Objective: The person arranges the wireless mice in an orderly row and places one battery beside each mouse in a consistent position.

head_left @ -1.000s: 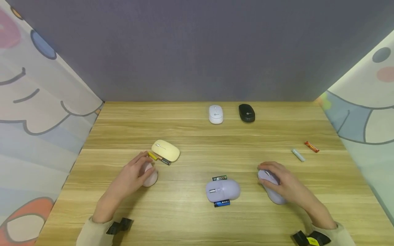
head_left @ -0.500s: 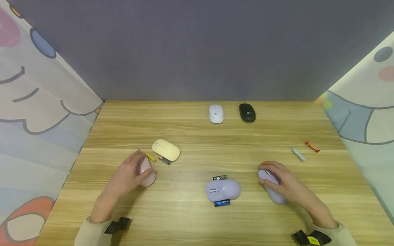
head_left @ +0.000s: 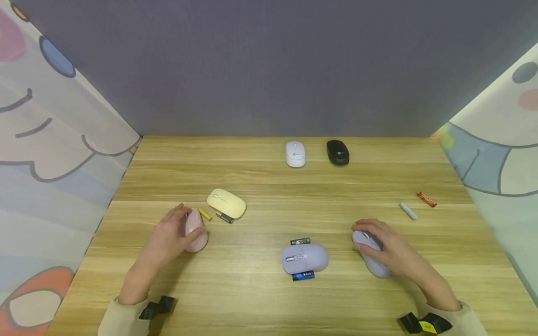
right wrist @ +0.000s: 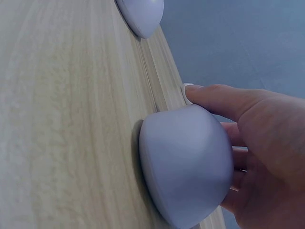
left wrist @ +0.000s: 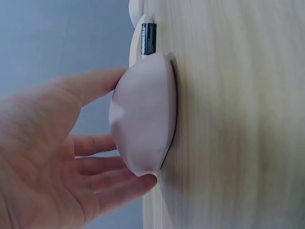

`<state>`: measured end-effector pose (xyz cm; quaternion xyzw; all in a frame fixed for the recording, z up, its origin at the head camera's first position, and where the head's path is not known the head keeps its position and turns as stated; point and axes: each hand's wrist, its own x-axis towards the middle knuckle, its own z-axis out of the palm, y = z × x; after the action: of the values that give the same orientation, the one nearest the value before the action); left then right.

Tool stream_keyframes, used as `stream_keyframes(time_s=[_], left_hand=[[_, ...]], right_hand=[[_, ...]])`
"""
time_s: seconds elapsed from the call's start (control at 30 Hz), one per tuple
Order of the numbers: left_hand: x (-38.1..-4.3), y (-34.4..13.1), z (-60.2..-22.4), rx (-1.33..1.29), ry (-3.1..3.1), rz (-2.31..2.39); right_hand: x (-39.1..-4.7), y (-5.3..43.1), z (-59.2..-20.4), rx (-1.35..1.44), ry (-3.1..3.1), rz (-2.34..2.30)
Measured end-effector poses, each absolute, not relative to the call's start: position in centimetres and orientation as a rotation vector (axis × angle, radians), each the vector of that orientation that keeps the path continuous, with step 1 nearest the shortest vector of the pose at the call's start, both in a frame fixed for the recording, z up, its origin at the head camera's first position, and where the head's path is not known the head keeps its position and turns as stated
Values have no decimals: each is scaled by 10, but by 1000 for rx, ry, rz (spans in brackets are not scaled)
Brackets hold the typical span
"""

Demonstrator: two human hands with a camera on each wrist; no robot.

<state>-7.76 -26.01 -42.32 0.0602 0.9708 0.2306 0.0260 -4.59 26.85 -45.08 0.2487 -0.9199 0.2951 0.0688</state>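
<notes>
At the left, my left hand [head_left: 166, 235] holds a pale pink computer mouse [head_left: 197, 241] on the table, thumb on one side and fingers on the other. Its rounded back [left wrist: 143, 109] fills the middle of the left wrist view. Just beyond that mouse lie a yellow battery [head_left: 205, 214] and a dark battery with a copper end [head_left: 224, 217], beside a yellow mouse [head_left: 227, 203]. My right hand [head_left: 392, 247] grips a lilac mouse [head_left: 378, 268] across its sides; in the right wrist view its smooth back [right wrist: 186, 157] sits on the wood.
Between the hands rests another lilac mouse [head_left: 313, 258], flanked by a green-and-black battery [head_left: 300, 241] and a blue battery [head_left: 303, 276]. Farther back stand a white mouse [head_left: 295, 155] and a black mouse [head_left: 338, 153]. A pale battery [head_left: 407, 211] and a red battery [head_left: 426, 199] lie at right.
My left hand has slid left with the pink mouse, turning it a little, and the yellow battery has shifted slightly left. My right hand and its mouse stay in place.
</notes>
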Motion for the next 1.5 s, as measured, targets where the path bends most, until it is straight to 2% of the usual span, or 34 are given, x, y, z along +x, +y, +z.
stream_keyframes(time_s=[0.47,0.87,1.5], left_hand=[[-78,-261,-424,130,2982,711],[-76,-268,-418,-24,2939,655],[-75,-262,-420,-49,2967,667]], right_hand=[[-48,269,-449,764,-2775,900],[-48,270,-449,758,-2790,915],[-48,269,-447,732,-2829,898]])
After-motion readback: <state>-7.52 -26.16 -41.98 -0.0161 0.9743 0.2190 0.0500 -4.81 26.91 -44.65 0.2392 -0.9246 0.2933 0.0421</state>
